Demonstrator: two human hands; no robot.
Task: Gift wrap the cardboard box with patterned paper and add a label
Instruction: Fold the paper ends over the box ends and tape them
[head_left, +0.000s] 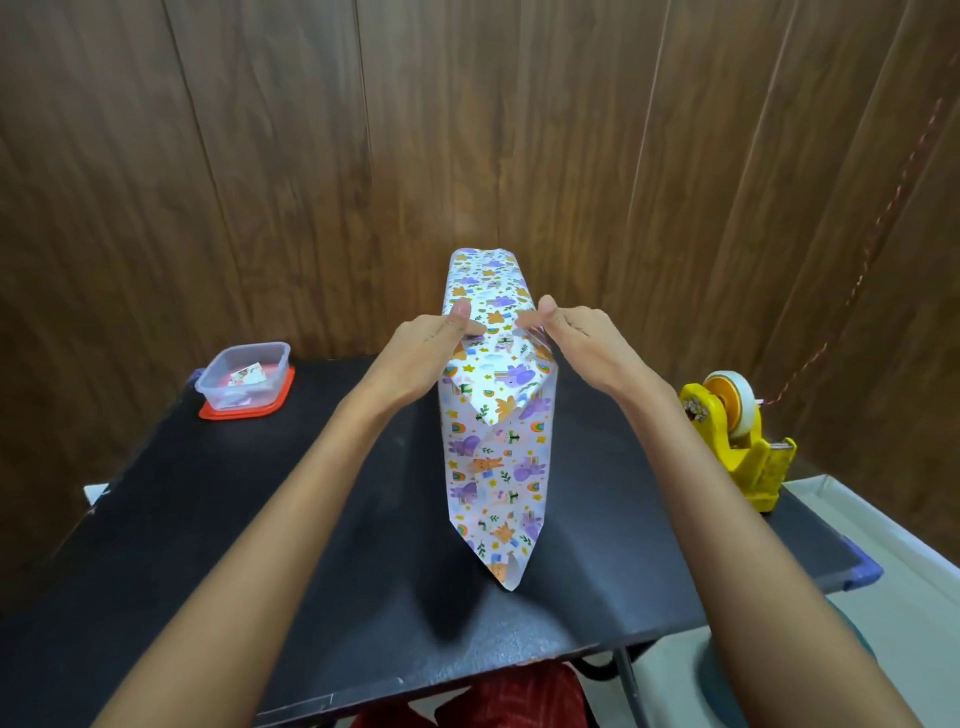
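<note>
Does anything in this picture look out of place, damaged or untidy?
Nothing is spilled or damaged. Only the patterned paper looks unfinished at the near end: its pointed lower flap juts out loose over the black table, not folded up yet.

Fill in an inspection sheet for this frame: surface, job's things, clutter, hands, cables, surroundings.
Surface: black table.
Job's things: patterned paper covers the box; near end's upper flap folded down, lower flap lying out on the table. Yellow tape dispenser at right. Clear container at left, holding a small patterned card.
Clutter: nothing seen.
Hands: left hand and right hand each pinch the paper at the near top corners.
Cables: thin twisted cord down the right wall.
Surroundings: wood-panel wall; white surface at right.
</note>
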